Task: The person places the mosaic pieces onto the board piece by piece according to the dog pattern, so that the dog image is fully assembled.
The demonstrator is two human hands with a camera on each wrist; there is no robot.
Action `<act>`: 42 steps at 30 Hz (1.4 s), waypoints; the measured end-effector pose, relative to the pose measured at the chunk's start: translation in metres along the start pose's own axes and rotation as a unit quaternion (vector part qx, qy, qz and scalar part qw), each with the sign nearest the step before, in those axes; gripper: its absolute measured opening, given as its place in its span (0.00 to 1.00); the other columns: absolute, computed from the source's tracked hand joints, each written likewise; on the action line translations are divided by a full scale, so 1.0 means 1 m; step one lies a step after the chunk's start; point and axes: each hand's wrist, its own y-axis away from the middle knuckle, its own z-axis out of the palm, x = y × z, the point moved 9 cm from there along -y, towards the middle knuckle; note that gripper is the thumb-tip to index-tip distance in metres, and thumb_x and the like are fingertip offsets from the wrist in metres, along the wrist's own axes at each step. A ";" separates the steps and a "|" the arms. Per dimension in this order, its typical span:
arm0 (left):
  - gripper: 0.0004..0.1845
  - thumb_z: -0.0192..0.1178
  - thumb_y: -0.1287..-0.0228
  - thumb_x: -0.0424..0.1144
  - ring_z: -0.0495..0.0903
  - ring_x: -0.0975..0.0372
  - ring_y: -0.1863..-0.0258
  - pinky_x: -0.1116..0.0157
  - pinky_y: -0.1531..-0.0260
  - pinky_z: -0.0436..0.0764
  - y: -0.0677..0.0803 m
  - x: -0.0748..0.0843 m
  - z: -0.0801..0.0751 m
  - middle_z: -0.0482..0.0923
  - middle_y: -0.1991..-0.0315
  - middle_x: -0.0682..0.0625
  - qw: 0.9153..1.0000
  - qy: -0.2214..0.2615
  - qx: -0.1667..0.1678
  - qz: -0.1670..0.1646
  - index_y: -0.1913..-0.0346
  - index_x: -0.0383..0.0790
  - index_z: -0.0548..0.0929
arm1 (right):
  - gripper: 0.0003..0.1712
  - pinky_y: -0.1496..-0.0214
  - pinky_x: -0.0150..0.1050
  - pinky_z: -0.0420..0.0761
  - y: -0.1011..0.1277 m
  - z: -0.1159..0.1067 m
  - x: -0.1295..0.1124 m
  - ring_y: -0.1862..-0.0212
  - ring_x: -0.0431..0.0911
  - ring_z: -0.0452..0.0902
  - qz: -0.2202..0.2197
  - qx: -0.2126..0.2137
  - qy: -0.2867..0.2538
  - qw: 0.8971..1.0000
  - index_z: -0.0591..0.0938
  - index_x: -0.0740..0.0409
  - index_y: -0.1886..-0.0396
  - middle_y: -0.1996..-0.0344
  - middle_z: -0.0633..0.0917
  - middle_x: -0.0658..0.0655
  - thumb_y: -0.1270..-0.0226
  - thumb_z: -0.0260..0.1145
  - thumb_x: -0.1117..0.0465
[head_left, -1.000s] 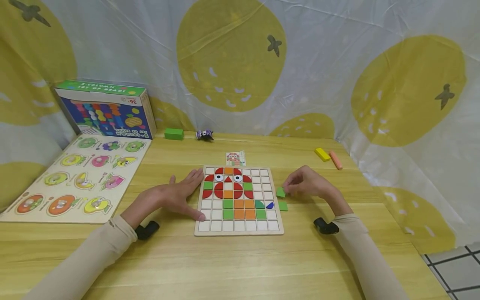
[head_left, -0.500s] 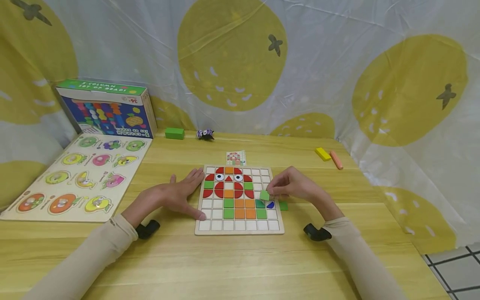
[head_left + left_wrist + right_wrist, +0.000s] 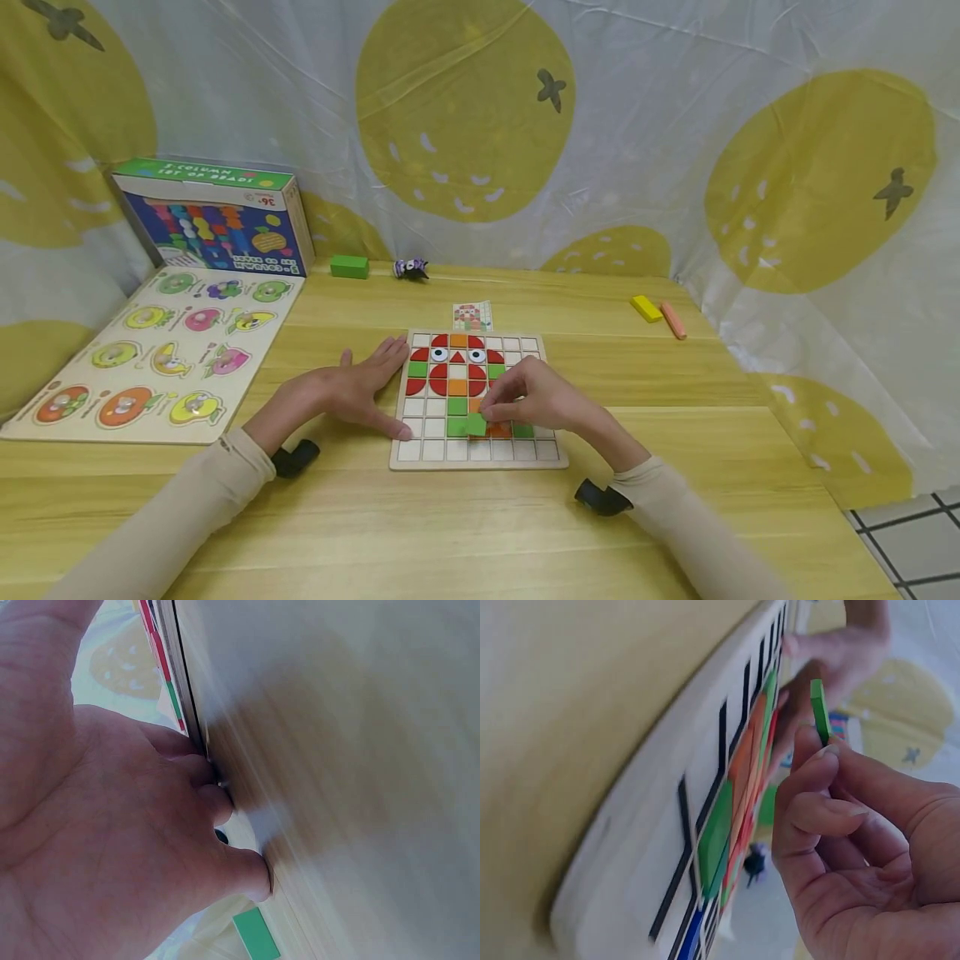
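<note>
Between thumb and fingertips my right hand [image 3: 532, 396] pinches a green square tile [image 3: 476, 424], held above the lower middle of the wooden grid board [image 3: 480, 464]. In the right wrist view the same thin tile [image 3: 820, 712] is seen edge-on, raised over the board. Red, orange and green pieces and two eye tiles [image 3: 457, 355] fill part of the grid. My left hand [image 3: 352, 393] rests at the board's left edge, fingers extended, thumb tip [image 3: 405, 433] on its rim. The right hand and wrist hide the grid's right side, including its blue piece in the head view.
Behind the board lies a small pattern card [image 3: 472, 317]. A fruit puzzle board [image 3: 236, 392] and a bead-set box [image 3: 217, 225] stand at left. A green block [image 3: 349, 267], a small figure [image 3: 410, 268], a yellow block [image 3: 646, 308] and a salmon-coloured stick [image 3: 672, 321] lie farther back.
My right hand has carried the green tile leftward from beside the board to over its lower middle. Its wrist now covers where another green tile lay. The left hand has stayed still.
</note>
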 end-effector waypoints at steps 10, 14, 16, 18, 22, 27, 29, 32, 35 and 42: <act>0.73 0.75 0.41 0.69 0.28 0.40 0.13 0.24 0.26 0.27 -0.001 0.000 -0.001 0.27 0.12 0.35 1.000 -0.003 -0.005 0.001 0.13 0.31 0.39 | 0.02 0.60 0.31 0.84 -0.004 0.030 -0.018 0.68 0.37 0.80 -0.003 0.006 0.067 0.998 0.94 0.57 0.65 0.72 0.90 0.44 0.30 0.78 0.65; 0.73 0.75 0.41 0.69 0.28 0.40 0.13 0.24 0.26 0.27 -0.002 -0.001 -0.001 0.27 0.12 0.36 1.000 -0.003 -0.005 0.000 0.13 0.32 0.39 | 0.03 0.64 0.30 0.80 -0.004 0.036 -0.022 0.69 0.36 0.77 -0.005 0.019 0.097 0.995 0.94 0.57 0.67 0.74 0.89 0.44 0.32 0.79 0.66; 0.73 0.75 0.41 0.69 0.28 0.40 0.13 0.24 0.26 0.27 -0.003 -0.001 -0.002 0.27 0.12 0.36 1.000 -0.001 -0.005 0.000 0.13 0.32 0.39 | 0.03 0.65 0.30 0.78 -0.005 0.038 -0.023 0.69 0.37 0.76 -0.006 0.027 0.108 0.994 0.94 0.58 0.68 0.75 0.89 0.44 0.33 0.80 0.66; 0.73 0.75 0.41 0.69 0.28 0.40 0.13 0.24 0.26 0.27 -0.002 0.000 -0.002 0.27 0.12 0.36 1.000 0.001 -0.004 0.001 0.13 0.31 0.39 | 0.03 0.66 0.30 0.77 -0.004 0.038 -0.024 0.69 0.37 0.75 -0.006 0.033 0.113 0.993 0.94 0.58 0.67 0.75 0.89 0.43 0.33 0.80 0.66; 0.73 0.75 0.41 0.69 0.28 0.40 0.13 0.24 0.26 0.27 -0.002 0.001 -0.003 0.28 0.12 0.35 1.000 0.001 -0.002 0.003 0.13 0.31 0.40 | 0.03 0.66 0.31 0.77 -0.003 0.038 -0.027 0.69 0.37 0.76 -0.008 0.038 0.119 0.992 0.94 0.59 0.67 0.74 0.89 0.43 0.34 0.81 0.65; 0.73 0.75 0.41 0.69 0.28 0.40 0.13 0.24 0.26 0.28 -0.003 0.000 -0.002 0.28 0.12 0.35 1.000 -0.002 -0.001 0.005 0.13 0.31 0.40 | 0.02 0.64 0.31 0.79 -0.002 0.027 -0.026 0.69 0.36 0.77 -0.023 0.030 0.111 0.993 0.95 0.55 0.66 0.73 0.90 0.41 0.33 0.81 0.64; 0.73 0.75 0.41 0.69 0.28 0.40 0.13 0.24 0.26 0.28 -0.003 0.000 -0.002 0.28 0.12 0.35 1.000 0.001 0.000 0.006 0.13 0.31 0.40 | 0.01 0.63 0.32 0.82 0.000 0.015 -0.024 0.69 0.36 0.79 -0.041 0.017 0.098 0.994 0.95 0.55 0.65 0.71 0.90 0.43 0.31 0.79 0.64; 0.74 0.75 0.42 0.69 0.28 0.40 0.13 0.24 0.26 0.28 -0.002 -0.001 -0.001 0.28 0.12 0.35 1.000 0.004 0.000 0.003 0.13 0.31 0.40 | 0.02 0.61 0.34 0.85 0.005 -0.009 -0.017 0.68 0.38 0.82 -0.053 -0.019 0.084 0.995 0.94 0.59 0.62 0.69 0.91 0.45 0.30 0.78 0.64; 0.74 0.75 0.41 0.69 0.28 0.40 0.13 0.23 0.26 0.28 0.000 -0.002 -0.001 0.28 0.12 0.35 1.000 0.005 0.001 0.003 0.13 0.31 0.40 | 0.05 0.61 0.34 0.84 0.014 -0.035 0.005 0.66 0.41 0.81 -0.028 -0.045 0.077 0.996 0.93 0.61 0.59 0.67 0.90 0.47 0.31 0.78 0.65; 0.74 0.75 0.41 0.70 0.29 0.40 0.13 0.23 0.26 0.29 0.000 -0.002 0.001 0.29 0.11 0.35 1.000 0.002 0.003 0.008 0.13 0.31 0.40 | 0.12 0.64 0.32 0.78 0.041 -0.074 0.061 0.67 0.44 0.77 0.040 -0.029 0.070 0.996 0.89 0.65 0.59 0.70 0.85 0.51 0.39 0.83 0.68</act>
